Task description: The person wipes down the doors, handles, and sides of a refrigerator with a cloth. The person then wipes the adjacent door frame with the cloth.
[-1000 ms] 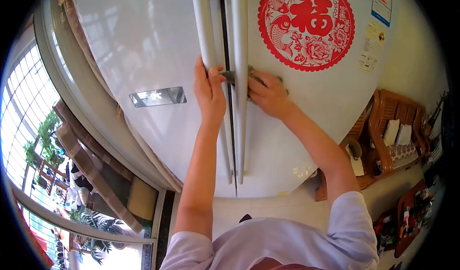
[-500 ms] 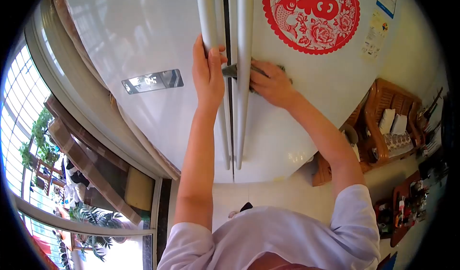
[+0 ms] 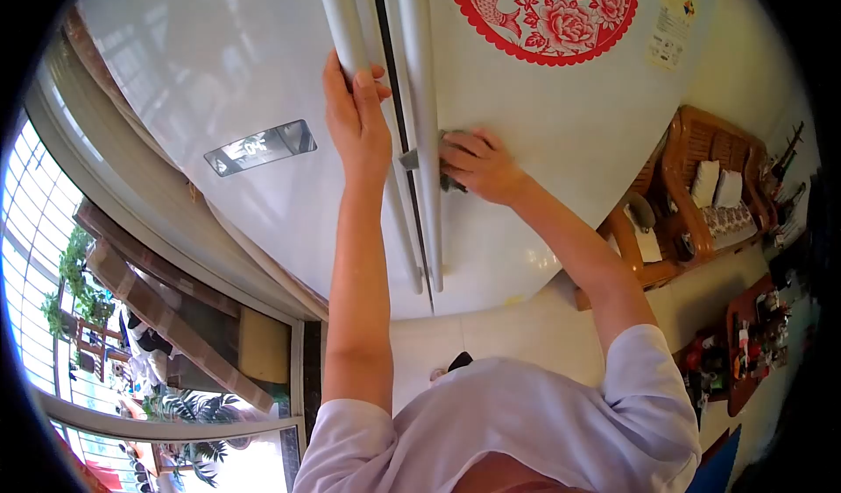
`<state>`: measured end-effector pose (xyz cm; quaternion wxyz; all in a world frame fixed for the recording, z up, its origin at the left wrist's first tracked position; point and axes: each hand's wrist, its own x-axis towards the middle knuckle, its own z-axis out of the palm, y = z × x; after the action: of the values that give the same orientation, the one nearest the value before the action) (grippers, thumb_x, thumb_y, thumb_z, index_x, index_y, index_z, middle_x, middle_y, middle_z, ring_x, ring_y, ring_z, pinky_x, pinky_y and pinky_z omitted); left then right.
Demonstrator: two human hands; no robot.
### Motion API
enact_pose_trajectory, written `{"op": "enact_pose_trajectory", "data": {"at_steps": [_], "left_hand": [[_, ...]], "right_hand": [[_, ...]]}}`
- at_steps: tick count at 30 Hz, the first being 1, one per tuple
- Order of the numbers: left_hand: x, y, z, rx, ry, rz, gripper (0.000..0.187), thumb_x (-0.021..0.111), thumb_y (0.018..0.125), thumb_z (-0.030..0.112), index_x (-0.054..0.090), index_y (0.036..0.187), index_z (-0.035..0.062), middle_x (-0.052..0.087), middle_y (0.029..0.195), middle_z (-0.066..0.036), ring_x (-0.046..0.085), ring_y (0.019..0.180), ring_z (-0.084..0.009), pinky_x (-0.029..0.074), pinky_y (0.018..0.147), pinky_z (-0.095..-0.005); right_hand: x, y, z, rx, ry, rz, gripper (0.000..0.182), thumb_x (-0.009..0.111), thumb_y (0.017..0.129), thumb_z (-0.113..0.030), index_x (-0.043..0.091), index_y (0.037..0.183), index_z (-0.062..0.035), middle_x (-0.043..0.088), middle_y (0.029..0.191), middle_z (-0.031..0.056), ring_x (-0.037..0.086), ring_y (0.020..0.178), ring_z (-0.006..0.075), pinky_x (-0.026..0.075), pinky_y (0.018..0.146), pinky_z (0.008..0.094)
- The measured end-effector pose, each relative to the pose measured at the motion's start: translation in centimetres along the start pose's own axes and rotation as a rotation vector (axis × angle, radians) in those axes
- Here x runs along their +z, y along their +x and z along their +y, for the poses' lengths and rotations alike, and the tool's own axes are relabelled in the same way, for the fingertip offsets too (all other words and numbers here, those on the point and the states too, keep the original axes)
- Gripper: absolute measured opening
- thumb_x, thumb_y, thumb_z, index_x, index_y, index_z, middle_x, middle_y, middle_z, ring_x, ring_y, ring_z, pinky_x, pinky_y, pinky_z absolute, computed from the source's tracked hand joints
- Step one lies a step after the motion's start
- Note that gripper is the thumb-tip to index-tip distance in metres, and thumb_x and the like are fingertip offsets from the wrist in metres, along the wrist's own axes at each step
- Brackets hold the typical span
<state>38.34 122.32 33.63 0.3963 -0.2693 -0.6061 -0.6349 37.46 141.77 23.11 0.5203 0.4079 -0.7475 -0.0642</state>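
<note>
Faces a tall white refrigerator (image 3: 517, 230), with a wooden bench (image 3: 723, 138) off to the right. Grips the left handle (image 3: 340, 20) in the left hand (image 3: 359, 130), fingers curled around the bar. Holds the right hand (image 3: 484, 167) beside the right handle (image 3: 420, 81), lower along it than a moment ago, so covers a lower stretch. Presses bent fingers over a grey cloth (image 3: 408, 159), partly hidden behind that bar, with one end poking out between the handles.

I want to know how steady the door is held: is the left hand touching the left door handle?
Touching. The head view shows the left hand with its fingers wrapped around the left door handle.
</note>
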Motion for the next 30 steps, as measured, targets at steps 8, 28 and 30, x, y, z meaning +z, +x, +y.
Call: {"op": "enact_pose_trajectory", "data": {"at_steps": [8,28,30], "left_hand": [[0.3,-0.3,0.2,0.008,-0.016,0.009,0.037,0.039,0.101,0.025,0.043,0.13,0.0012,0.059,0.098,-0.007,0.052,0.076,-0.0116,0.044,0.074,-0.0276],[1.2,-0.6,-0.2,0.048,0.081,0.091,0.039,0.038,0.101,0.023,0.042,0.132,0.0006,0.059,0.099,-0.007,0.05,0.077,-0.011,0.045,0.075,-0.0276],[1.2,-0.6,-0.3,0.042,0.079,0.081,0.039,0.038,0.101,0.023,0.041,0.133,0.0002,0.058,0.104,-0.008,0.051,0.081,-0.0121,0.044,0.077,-0.0278]], "right_hand": [[-0.8,2.9,1.7,0.408,-0.13,0.277,0.033,0.063,0.066,-0.01,0.07,0.098,-0.0182,0.056,0.125,-0.004,0.048,0.112,0.024,0.037,0.09,0.0384],[-3.3,-5.1,4.3,0.325,-0.139,0.222,0.033,0.064,0.064,-0.002,0.071,0.093,-0.0158,0.059,0.12,-0.0009,0.051,0.105,0.0236,0.037,0.091,0.0371],[-4.7,-4.2,5.0,0.254,-0.105,0.184,0.04,0.063,0.061,0.007,0.071,0.093,-0.0154,0.06,0.116,-0.0023,0.052,0.103,0.0221,0.039,0.088,0.0355]]}}
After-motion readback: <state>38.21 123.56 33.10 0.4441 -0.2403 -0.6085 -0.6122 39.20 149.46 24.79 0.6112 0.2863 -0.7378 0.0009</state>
